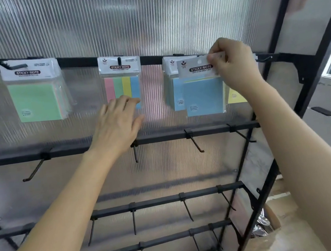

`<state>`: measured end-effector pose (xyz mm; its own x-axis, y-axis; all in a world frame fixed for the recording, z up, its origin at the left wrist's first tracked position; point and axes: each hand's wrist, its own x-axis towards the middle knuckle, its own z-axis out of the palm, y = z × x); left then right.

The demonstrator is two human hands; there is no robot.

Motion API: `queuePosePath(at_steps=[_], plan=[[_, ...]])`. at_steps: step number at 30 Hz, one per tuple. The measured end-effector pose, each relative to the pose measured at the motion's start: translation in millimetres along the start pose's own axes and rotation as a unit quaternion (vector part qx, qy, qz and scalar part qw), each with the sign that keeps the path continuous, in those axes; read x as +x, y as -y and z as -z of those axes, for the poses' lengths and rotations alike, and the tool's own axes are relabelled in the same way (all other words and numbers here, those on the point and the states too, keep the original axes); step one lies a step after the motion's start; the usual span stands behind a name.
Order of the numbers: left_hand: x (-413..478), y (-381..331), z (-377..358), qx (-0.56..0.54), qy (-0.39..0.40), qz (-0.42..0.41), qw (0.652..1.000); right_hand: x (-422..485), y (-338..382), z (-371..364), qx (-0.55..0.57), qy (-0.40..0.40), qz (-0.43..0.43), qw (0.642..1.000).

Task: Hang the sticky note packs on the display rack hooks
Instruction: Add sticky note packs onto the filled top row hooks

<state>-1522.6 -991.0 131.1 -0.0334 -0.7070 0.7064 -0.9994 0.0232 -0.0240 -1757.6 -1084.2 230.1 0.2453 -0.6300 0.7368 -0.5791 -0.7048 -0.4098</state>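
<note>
The right hand (pixel 230 65) pinches the white header of a blue sticky note pack (pixel 203 93) at the right end of the rack's top rail (pixel 81 59), in front of packs already hanging there. The left hand (pixel 118 122), fingers straight, overlaps the lower edge of the striped pack (pixel 122 82) at mid-rail. A green pack (pixel 36 95) hangs toward the left end.

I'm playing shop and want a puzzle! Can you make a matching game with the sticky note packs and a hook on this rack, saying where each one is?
Things:
1. green sticky note pack in clear plastic
2. striped pink, green, yellow and blue sticky note pack
3. front blue sticky note pack
4. black metal hook on the second rail

Places:
A. pinched at its white top by the right hand
B. holds nothing
C. hangs furthest left of these three packs
D. bottom edge hidden behind the left hand

Pairs: 1-C, 2-D, 3-A, 4-B
</note>
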Motion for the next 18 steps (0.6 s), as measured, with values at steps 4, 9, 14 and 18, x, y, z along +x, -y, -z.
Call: queuePosePath(at_steps=[4, 9, 14, 18], plan=[[5, 3, 1, 0.010, 0.001, 0.002, 1.000, 12, -4, -2, 0.014, -0.005, -0.017, 1.000], [8, 4, 2, 0.010, 0.012, 0.007, 1.000, 17, -8, -9, 0.047, 0.003, -0.037, 0.998], [8, 5, 2, 0.009, 0.019, 0.011, 1.000, 21, -12, -16, 0.067, 0.010, -0.058, 0.996], [6, 7, 4, 0.010, 0.018, 0.014, 1.000, 25, -14, -30, 0.043, 0.017, -0.075, 0.996]])
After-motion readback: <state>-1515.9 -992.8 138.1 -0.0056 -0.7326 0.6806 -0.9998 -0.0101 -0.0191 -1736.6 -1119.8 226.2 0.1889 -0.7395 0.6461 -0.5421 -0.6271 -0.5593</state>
